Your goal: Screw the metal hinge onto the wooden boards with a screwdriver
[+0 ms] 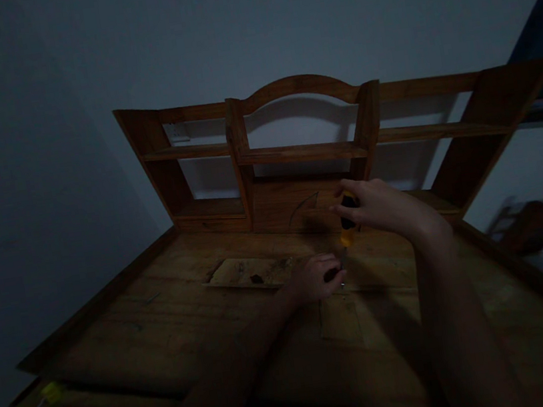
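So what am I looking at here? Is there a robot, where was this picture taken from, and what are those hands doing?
There is no robot: these are a person's two bare hands, seen by one camera worn on the head, looking forward and down. The room is dim.

The right hand grips the yellow and black handle of a screwdriver, which points downward. The left hand is beside its lower end; whether it holds something small there is too dark to tell.

Beneath them is a wooden desktop, with a rough-edged wooden board lying on it beyond the left forearm. A wooden shelf unit stands along the back. At lower left is a yellow object with a white cord.
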Tool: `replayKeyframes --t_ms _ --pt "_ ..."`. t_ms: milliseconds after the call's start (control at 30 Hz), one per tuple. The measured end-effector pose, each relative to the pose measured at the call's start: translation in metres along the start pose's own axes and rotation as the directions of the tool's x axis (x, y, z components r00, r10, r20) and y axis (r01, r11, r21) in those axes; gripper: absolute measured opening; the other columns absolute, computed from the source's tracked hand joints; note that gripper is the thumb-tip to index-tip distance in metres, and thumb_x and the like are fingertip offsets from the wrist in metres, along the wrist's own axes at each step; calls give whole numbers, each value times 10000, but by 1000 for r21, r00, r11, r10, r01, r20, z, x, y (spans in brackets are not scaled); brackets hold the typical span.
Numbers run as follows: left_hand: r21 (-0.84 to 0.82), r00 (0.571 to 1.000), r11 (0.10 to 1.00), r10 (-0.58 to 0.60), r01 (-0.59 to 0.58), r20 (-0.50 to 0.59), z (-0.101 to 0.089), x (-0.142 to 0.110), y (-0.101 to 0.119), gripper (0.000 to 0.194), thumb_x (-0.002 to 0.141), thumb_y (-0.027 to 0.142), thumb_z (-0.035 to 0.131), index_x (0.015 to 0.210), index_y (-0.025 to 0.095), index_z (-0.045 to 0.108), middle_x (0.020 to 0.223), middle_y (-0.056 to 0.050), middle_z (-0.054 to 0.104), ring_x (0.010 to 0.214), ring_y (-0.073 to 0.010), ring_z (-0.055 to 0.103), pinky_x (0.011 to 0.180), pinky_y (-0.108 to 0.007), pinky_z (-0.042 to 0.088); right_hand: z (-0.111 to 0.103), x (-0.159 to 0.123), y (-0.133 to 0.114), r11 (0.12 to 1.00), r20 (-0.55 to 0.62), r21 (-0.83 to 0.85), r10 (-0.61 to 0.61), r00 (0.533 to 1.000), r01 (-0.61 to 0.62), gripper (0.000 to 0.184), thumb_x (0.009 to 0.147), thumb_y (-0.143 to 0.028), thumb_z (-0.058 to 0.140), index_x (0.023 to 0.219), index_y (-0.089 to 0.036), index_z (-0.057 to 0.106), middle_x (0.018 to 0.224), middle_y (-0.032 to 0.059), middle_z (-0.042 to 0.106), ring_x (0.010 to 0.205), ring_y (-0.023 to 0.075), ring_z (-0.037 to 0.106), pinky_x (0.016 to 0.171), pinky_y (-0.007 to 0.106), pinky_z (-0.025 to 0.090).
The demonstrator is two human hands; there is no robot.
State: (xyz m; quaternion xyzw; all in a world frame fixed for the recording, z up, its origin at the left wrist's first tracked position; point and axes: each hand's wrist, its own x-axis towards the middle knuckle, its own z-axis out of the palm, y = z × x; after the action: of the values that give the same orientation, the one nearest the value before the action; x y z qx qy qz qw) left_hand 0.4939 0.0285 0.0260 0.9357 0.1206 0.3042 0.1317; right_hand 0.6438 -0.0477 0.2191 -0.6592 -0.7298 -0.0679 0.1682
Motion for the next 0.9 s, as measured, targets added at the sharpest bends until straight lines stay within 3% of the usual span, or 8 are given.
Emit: replayKeyframes --t_ms 267,367,533,633,767,900 --pt "1 1000 1000 -7 7 18 -1 0 0 258 970 314 451 778 170 546 806 -27 586 790 -143 573 734 -260 436 -6 -2 3 993 63 88 -79 995 74 358 852 -323 552 1193 -214 560 999 70 694 859 227 649 697 295 448" --pt "3 1000 1000 -12 11 17 0 0 -1 264 968 316 454 768 168 541 793 -24 579 772 -140 568 726 -260 434 -7 -2 4 994 48 74 -85 995 81 319 875 -366 542 1151 -207 565 987 79 692 850 230 649 689 299 441" --pt "9 1000 1000 -5 5 17 -2 1 1 246 959 298 469 761 168 534 782 -16 573 745 -131 559 705 -253 423 -3 0 6 1000 12 -29 7 1000 -6 340 869 -514 536 977 -195 579 827 80 682 759 245 645 606 301 404" --pt "9 1000 1000 -12 12 22 -3 0 2 258 963 314 464 759 171 533 777 -18 574 740 -133 560 705 -254 424 -3 -1 5 1000 32 -18 7 999 -6 388 840 -539 559 1025 -198 567 834 76 679 750 242 641 598 296 406" --pt "6 1000 1000 -23 22 17 -3 0 2 258 965 328 460 781 172 550 794 -25 587 756 -139 569 718 -256 430 -3 -1 3 999 60 30 -46 997 44 325 856 -424 551 1086 -196 550 904 80 681 784 225 641 654 296 432" --pt "9 1000 1000 -3 3 8 -3 0 2 266 965 316 453 765 173 555 782 -26 584 756 -143 565 708 -261 425 -1 0 4 998 56 53 -32 998 29 342 867 -492 535 1055 -207 563 909 85 683 804 237 644 671 306 440"
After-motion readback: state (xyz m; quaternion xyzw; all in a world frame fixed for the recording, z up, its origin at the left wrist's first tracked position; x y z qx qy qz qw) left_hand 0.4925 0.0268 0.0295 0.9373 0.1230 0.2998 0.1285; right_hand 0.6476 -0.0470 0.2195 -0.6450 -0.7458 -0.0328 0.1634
